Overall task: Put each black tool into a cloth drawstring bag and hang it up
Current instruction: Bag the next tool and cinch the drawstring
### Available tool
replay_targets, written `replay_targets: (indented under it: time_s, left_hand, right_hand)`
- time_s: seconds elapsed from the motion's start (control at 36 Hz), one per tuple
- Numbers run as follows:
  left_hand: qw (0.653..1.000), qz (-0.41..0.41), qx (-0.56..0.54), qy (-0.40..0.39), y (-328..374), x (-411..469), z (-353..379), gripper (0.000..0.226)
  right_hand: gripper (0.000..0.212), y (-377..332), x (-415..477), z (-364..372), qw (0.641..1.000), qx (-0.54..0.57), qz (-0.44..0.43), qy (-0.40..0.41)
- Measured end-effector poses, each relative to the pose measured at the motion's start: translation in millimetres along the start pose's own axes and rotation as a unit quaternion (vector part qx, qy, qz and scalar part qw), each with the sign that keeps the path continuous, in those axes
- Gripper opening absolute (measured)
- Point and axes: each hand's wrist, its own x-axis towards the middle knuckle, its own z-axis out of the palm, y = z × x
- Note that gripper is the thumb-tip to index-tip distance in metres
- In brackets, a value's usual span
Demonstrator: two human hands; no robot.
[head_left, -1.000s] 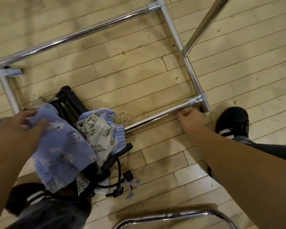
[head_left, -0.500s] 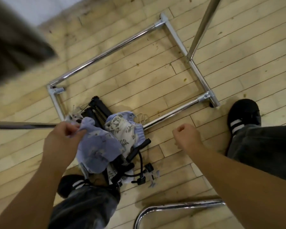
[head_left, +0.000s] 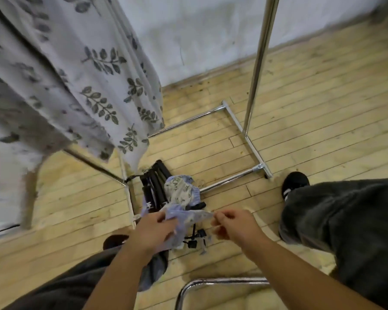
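Observation:
I hold a light blue cloth drawstring bag [head_left: 189,217] stretched between both hands above the floor. My left hand [head_left: 154,229] grips its bunched left side; my right hand [head_left: 230,222] pinches its right edge. Below, on the wooden floor, lies a heap of black tools [head_left: 155,186], long black tubes, with a white leaf-print bag [head_left: 179,191] and more blue cloth draped over them. A small black clamp with a cable [head_left: 194,239] lies just under my hands.
A chrome clothes rack stands around the heap: base frame [head_left: 248,142], upright pole [head_left: 259,57]. Large leaf-print cloth bags [head_left: 81,74] hang at upper left. Another chrome tube [head_left: 211,283] curves at the bottom. My shoes [head_left: 295,183] and grey trouser legs flank the heap.
The view has risen and tilted up, so the wall and hanging bags appear. My left hand lifted the blue bag off the heap, and my right hand came in and took its other edge.

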Motion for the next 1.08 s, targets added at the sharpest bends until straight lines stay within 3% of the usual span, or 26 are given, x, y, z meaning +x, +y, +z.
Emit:
replay_targets:
  time_s: [0.17,0.33,0.44,0.53,0.67,0.75,0.83,0.92,1.08]
  left_hand:
    - [0.998,0.050,-0.019,-0.019,-15,-50,22,0.009]
    - [0.988,0.066,-0.093,-0.106,-22,-86,46,0.028]
    - [0.961,0.048,-0.224,-0.157,-22,-106,67,0.022]
    - [0.933,0.020,-0.332,-0.135,-18,-116,73,0.032]
    - [0.917,-0.005,-0.387,-0.098,-19,-115,71,0.043]
    - [0.936,-0.005,-0.339,-0.095,-26,-107,69,0.047]
    - [0.966,0.020,-0.244,-0.078,-35,-96,70,0.018]
    - [0.983,0.041,-0.161,-0.080,-42,-95,75,0.045]
    - [0.986,0.023,-0.131,-0.098,-49,-90,80,0.041]
  right_hand:
    - [0.015,7,-41,-6,0.994,-0.063,-0.053,0.067]
    - [0.018,21,-69,-4,0.998,0.051,0.009,-0.025]
    - [0.025,33,-88,-8,0.987,0.128,0.024,-0.093]
    - [0.016,41,-94,-8,0.987,0.131,0.006,-0.091]
    - [0.018,45,-96,0,0.989,0.132,-0.030,-0.066]
    - [0.024,45,-99,1,0.991,0.113,-0.057,-0.045]
    - [0.028,44,-99,-1,0.988,0.130,-0.074,-0.040]
    - [0.030,42,-100,-4,0.987,0.127,-0.090,-0.048]
    - [0.024,47,-98,-3,0.989,0.081,-0.112,-0.044]
